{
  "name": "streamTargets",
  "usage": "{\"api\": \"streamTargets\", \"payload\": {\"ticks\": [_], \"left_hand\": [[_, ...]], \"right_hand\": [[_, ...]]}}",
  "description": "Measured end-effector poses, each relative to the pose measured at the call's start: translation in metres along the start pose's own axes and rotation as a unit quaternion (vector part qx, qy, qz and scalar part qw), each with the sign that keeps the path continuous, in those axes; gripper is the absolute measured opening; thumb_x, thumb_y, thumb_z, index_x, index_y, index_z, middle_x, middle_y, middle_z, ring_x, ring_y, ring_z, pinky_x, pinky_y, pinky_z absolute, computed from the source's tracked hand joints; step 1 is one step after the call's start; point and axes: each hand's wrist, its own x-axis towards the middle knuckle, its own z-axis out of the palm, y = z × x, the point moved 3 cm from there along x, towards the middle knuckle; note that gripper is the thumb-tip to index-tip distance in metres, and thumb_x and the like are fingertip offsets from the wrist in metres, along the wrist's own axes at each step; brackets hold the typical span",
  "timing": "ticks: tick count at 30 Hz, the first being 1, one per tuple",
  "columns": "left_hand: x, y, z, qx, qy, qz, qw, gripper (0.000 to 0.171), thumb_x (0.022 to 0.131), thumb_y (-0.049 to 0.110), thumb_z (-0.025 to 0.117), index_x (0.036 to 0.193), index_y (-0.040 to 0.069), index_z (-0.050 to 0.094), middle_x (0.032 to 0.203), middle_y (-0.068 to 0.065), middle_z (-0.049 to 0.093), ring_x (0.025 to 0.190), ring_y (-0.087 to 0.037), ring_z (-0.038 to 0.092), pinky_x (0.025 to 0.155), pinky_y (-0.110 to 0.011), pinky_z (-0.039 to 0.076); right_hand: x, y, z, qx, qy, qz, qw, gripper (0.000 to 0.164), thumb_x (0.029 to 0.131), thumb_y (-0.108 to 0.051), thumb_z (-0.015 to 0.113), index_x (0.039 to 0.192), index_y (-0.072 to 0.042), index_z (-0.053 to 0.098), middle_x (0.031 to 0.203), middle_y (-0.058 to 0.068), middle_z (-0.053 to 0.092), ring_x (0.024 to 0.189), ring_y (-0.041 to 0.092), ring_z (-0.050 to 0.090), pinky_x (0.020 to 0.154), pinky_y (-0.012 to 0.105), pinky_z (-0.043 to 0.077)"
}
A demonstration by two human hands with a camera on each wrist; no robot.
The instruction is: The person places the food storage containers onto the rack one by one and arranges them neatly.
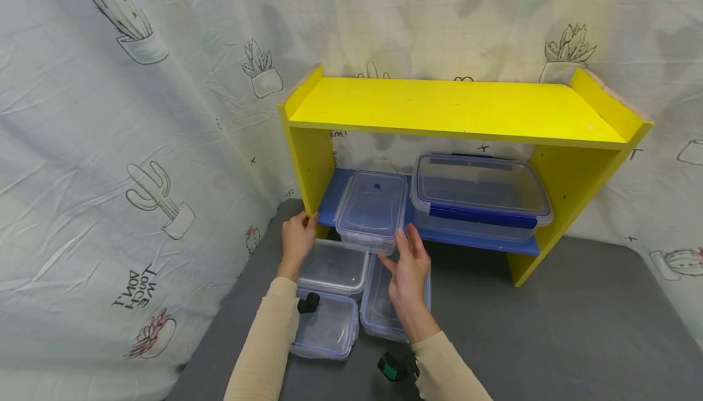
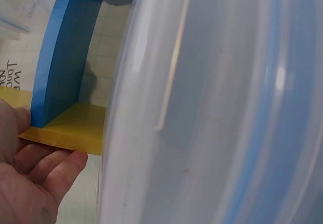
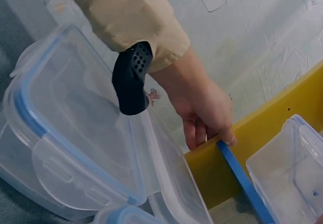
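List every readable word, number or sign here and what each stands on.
"DON'T TOUCH ME": printed on the backdrop, left of the yellow shelf.
"x": small cross-like marks on the backdrop.
Lettering seen through the shelf's opening: partly hidden, unreadable.
Plastic containers: no readable label.

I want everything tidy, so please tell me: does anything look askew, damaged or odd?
Yes: the smaller food container on the blue shelf board juts past its front edge, as if not fully pushed in. The yellow side panel at right also looks rough along its top, perhaps chipped paint.
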Motion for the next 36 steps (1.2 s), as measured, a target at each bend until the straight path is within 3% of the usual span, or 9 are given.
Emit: {"api": "streamTargets", "payload": {"ticks": [5, 11, 19, 23, 30, 33, 35, 36], "left_hand": [[0.000, 0.000, 0.001, 0.000, 0.002, 0.001, 1.0000, 0.030, 0.097, 0.030, 0.060, 0.081, 0.005, 0.067, 0.060, -0.010, 0.058, 0.049, -0.020, 0.044, 0.049, -0.030, 0.032], [0.002, 0.001, -0.001, -0.006, 0.004, 0.008, 0.9999, 0.029, 0.097, 0.029, 0.059, 0.080, 0.006, 0.066, 0.059, -0.009, 0.056, 0.048, -0.019, 0.043, 0.047, -0.029, 0.032], [0.001, 0.002, -0.001, 0.002, 0.006, 0.007, 1.0000, 0.031, 0.097, 0.028, 0.060, 0.076, 0.006, 0.064, 0.056, -0.007, 0.052, 0.048, -0.018, 0.041, 0.047, -0.029, 0.030], [0.000, 0.002, 0.000, 0.002, 0.001, 0.001, 1.0000, 0.031, 0.097, 0.029, 0.059, 0.077, 0.006, 0.064, 0.056, -0.006, 0.051, 0.048, -0.018, 0.041, 0.047, -0.030, 0.029], [0.000, 0.001, -0.001, 0.008, 0.003, 0.002, 1.0000, 0.031, 0.097, 0.030, 0.060, 0.078, 0.007, 0.064, 0.057, -0.006, 0.052, 0.049, -0.019, 0.042, 0.048, -0.029, 0.030], [-0.001, 0.001, -0.001, 0.005, 0.003, 0.005, 1.0000, 0.031, 0.097, 0.030, 0.059, 0.079, 0.007, 0.064, 0.058, -0.007, 0.053, 0.049, -0.019, 0.043, 0.048, -0.030, 0.030], [-0.001, 0.000, -0.002, 0.005, 0.003, 0.006, 1.0000, 0.030, 0.097, 0.030, 0.060, 0.079, 0.007, 0.065, 0.058, -0.007, 0.054, 0.050, -0.019, 0.043, 0.048, -0.030, 0.031], [-0.002, 0.000, -0.003, 0.005, 0.004, 0.005, 1.0000, 0.030, 0.097, 0.030, 0.060, 0.079, 0.007, 0.065, 0.058, -0.007, 0.054, 0.049, -0.019, 0.043, 0.048, -0.029, 0.031]], "right_hand": [[-0.008, -0.001, -0.002, -0.032, 0.004, 0.003, 0.999, 0.060, 0.096, -0.029, 0.063, 0.149, -0.013, 0.039, 0.157, 0.006, 0.033, 0.134, 0.032, 0.040, 0.081, 0.047, 0.056], [-0.017, -0.002, 0.003, -0.009, 0.011, 0.004, 1.000, 0.063, 0.094, -0.024, 0.066, 0.150, -0.018, 0.037, 0.155, 0.004, 0.032, 0.132, 0.022, 0.044, 0.092, 0.053, 0.051], [-0.014, 0.001, 0.009, 0.001, 0.043, 0.010, 0.999, 0.059, 0.093, -0.018, 0.066, 0.147, -0.018, 0.042, 0.139, 0.007, 0.033, 0.119, 0.017, 0.048, 0.090, 0.042, 0.054], [-0.011, 0.000, 0.011, 0.000, 0.063, 0.016, 0.998, 0.055, 0.093, -0.015, 0.065, 0.144, -0.015, 0.045, 0.129, 0.005, 0.039, 0.115, 0.016, 0.049, 0.089, 0.043, 0.055], [-0.006, -0.001, 0.015, 0.007, 0.071, 0.018, 0.997, 0.051, 0.094, -0.018, 0.064, 0.142, -0.015, 0.048, 0.136, 0.006, 0.041, 0.123, 0.017, 0.047, 0.096, 0.046, 0.051], [-0.008, 0.000, 0.013, -0.033, 0.065, 0.004, 0.997, 0.053, 0.093, -0.022, 0.067, 0.143, -0.016, 0.048, 0.140, 0.006, 0.040, 0.125, 0.020, 0.045, 0.099, 0.047, 0.048], [-0.011, -0.001, 0.010, -0.102, 0.053, -0.046, 0.992, 0.055, 0.091, -0.022, 0.069, 0.142, -0.016, 0.049, 0.140, 0.005, 0.040, 0.126, 0.022, 0.044, 0.100, 0.044, 0.046], [-0.013, -0.002, 0.010, -0.154, 0.045, -0.092, 0.983, 0.055, 0.090, -0.021, 0.071, 0.141, -0.015, 0.050, 0.140, 0.005, 0.041, 0.124, 0.025, 0.044, 0.099, 0.043, 0.045]]}}
